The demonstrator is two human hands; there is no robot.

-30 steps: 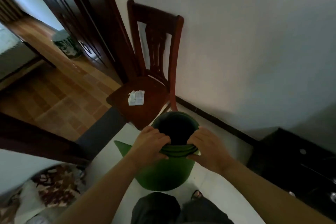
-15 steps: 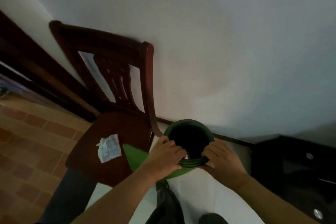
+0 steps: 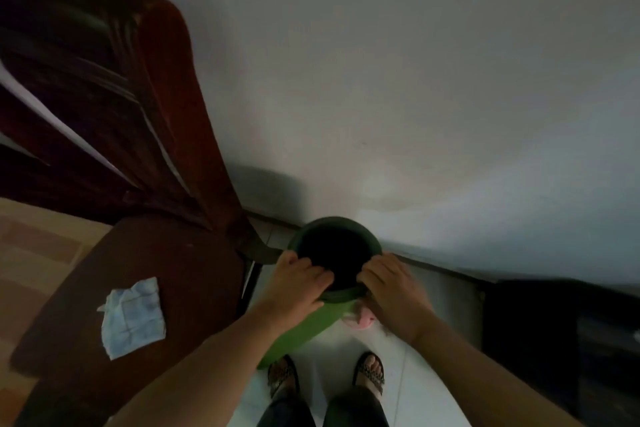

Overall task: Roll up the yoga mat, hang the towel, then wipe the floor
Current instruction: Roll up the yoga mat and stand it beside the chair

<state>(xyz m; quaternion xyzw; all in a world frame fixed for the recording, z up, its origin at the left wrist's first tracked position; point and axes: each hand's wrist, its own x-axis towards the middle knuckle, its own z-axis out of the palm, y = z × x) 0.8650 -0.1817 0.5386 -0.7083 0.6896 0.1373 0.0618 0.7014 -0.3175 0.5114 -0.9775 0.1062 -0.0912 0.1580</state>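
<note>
Firmly, the left hand point(image 3: 298, 282) and right hand point(image 3: 391, 288) clasp the rolled yoga mat point(image 3: 308, 324) at nine and three o'clock. Each grip curls over its rim.

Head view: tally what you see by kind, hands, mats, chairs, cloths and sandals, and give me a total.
Hands: 2, left hand and right hand
Mat: 1, rolled, gripped at its rim by both hands
Chair: 1
Cloth: 1, on the chair seat
Sandals: 2
Total: 7
</note>
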